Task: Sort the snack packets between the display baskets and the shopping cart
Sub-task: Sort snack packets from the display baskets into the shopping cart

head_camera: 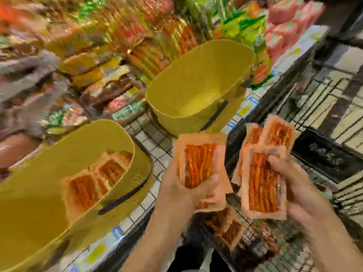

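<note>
Two bare forearms [324, 236], no sleeves, dark trousers [184, 260] (blurred)

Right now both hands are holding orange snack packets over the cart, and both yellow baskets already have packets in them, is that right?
Not quite. The head view shows only the near yellow basket holding orange snack packets; the far yellow basket is empty. The left hand and right hand do hold packets over the cart.

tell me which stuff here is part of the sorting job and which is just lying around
Part of the job:
left hand holding orange packets
right hand holding more orange packets
near yellow basket with packets inside
far yellow basket, looks empty
wire cart with packets in it

Just lying about:
mixed snacks on the shelf
shelf price tags
</note>
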Demonstrator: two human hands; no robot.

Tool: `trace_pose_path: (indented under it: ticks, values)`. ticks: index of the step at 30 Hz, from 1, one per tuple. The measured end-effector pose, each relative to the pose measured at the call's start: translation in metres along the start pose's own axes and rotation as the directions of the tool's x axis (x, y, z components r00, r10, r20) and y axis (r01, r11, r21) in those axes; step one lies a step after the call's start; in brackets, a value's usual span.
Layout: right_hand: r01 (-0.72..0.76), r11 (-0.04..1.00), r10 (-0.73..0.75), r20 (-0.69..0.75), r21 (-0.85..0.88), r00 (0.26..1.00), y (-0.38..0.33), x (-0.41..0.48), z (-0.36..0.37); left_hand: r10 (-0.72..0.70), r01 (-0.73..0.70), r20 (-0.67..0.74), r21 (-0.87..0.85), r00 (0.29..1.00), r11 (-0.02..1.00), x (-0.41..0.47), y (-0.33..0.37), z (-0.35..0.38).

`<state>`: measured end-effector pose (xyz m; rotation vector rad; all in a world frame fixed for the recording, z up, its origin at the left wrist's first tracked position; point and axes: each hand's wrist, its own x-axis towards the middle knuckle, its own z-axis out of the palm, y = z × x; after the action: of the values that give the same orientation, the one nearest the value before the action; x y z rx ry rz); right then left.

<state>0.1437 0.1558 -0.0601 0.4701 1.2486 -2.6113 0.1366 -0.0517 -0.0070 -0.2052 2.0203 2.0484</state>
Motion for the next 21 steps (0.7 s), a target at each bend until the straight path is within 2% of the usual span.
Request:
trace_pose_path:
  ticks: [3, 7, 9, 11, 13, 15, 18, 20, 21]
  values:
    - [0.017, 0.994, 0.012, 0.254, -0.109, 0.967, -0.016, 0.013, 0.076, 0.076, -0.089, -0.155, -0.076, 0.985, 0.993, -0.021, 0.038, -0.043]
    - [0.134, 0.958, -0.002, 0.460, -0.254, 0.888, -0.012, 0.032, 0.178, 0.208, -0.235, -0.379, -0.025, 0.902, 0.972, -0.037, 0.071, -0.110]
    - [0.148, 0.926, 0.052, 0.506, -0.346, 0.861, -0.001, 0.045, 0.220, 0.203, -0.219, -0.502, 0.027, 0.841, 0.975, -0.038, 0.076, -0.147]
    - [0.144, 0.885, 0.138, 0.545, -0.442, 0.827, 0.014, 0.060, 0.256, 0.139, -0.124, -0.575, 0.066, 0.806, 0.990, -0.034, 0.075, -0.184]
    - [0.123, 0.826, 0.219, 0.515, -0.550, 0.829, 0.034, 0.076, 0.282, 0.006, 0.026, -0.607, 0.044, 0.794, 0.999, -0.025, 0.069, -0.214]
    - [0.071, 0.727, 0.315, 0.424, -0.683, 0.849, 0.058, 0.093, 0.298, -0.137, 0.189, -0.595, 0.026, 0.792, 0.982, -0.013, 0.056, -0.230]
    - [-0.018, 0.522, 0.458, 0.262, -0.853, 0.849, 0.091, 0.110, 0.306, -0.284, 0.347, -0.503, 0.035, 0.817, 0.937, 0.005, 0.030, -0.237]
    - [0.064, 0.334, 0.475, 0.227, -0.940, 0.850, 0.107, 0.117, 0.307, -0.339, 0.388, -0.417, 0.035, 0.843, 0.921, 0.015, 0.009, -0.238]
    - [0.119, 0.226, 0.477, 0.217, -0.967, 0.852, 0.113, 0.120, 0.306, -0.337, 0.420, -0.407, 0.132, 0.849, 0.898, 0.019, -0.001, -0.238]
